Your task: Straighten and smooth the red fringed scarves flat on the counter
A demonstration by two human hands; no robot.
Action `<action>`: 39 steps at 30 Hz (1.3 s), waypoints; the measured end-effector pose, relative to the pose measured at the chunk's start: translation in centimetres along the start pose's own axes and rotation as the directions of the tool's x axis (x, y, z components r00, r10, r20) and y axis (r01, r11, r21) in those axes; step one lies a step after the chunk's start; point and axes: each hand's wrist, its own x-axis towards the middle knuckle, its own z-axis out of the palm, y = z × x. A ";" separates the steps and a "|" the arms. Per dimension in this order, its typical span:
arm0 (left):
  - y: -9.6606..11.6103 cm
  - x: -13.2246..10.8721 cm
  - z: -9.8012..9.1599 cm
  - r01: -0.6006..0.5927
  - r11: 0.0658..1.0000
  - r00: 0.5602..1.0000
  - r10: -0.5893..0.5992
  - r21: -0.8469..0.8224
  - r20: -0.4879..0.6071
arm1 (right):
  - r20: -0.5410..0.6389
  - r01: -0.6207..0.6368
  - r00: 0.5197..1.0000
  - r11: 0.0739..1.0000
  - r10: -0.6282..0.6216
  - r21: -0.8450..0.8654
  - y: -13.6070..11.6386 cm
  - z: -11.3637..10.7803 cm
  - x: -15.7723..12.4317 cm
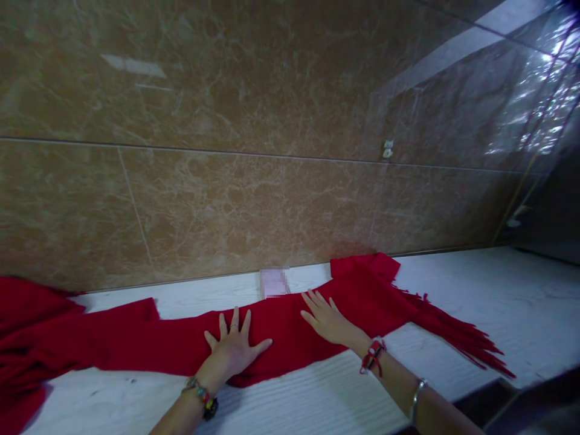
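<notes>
A long red scarf (290, 338) lies stretched from left to right across a white wood-grain surface (149, 402). Its right end is folded over, with a fringe of thin strands spread toward the right. At the left the cloth is bunched and runs out of view. My left hand (233, 350) rests flat on the middle of the scarf, fingers spread. Farther right, my right hand (328, 320) also lies on the cloth, palm down with fingers stretched out. Neither hand grips the fabric.
Behind the surface stands a brown marbled tile wall (249, 205). A small pale pinkish item (273, 283), partly blurred, lies between scarf and wall. A small white fitting (387, 148) sits on the wall. A dark object (548, 205) stands at the far right.
</notes>
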 end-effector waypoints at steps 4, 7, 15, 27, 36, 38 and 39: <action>0.1 0.1 0.0 0.006 1.000 1.000 -0.006 0.005 -0.007 | 0.014 0.065 0.998 0.998 -0.065 -0.025 -0.5 0.5 -1.7; 0.1 0.2 0.2 0.010 1.000 1.000 -0.010 0.006 -0.028 | -0.027 0.096 0.995 0.995 -0.096 -0.011 -1.1 0.3 -2.3; 0.0 0.0 0.3 0.003 1.000 1.000 -0.003 0.015 -0.031 | 0.001 0.243 0.970 0.970 -0.243 0.016 -1.7 0.4 -3.2; 0.9 -0.9 -0.5 -0.355 0.932 0.932 0.359 0.070 -0.043 | 0.006 0.328 0.944 0.940 -0.330 0.094 -2.2 -0.7 -4.2; 1.5 -2.6 -1.7 -0.341 0.940 0.913 0.337 -0.023 0.231 | 0.089 0.141 0.986 0.990 -0.142 0.021 1.0 -1.3 -7.1; 1.5 -2.6 -1.7 -0.339 0.941 0.913 0.335 -0.027 0.231 | 0.073 0.106 0.992 0.994 -0.107 0.011 0.3 -1.4 -6.7; 1.5 -2.5 -1.8 -0.340 0.940 0.913 0.337 -0.029 0.231 | 0.062 0.123 0.990 0.992 -0.124 0.016 -0.6 -1.4 -6.4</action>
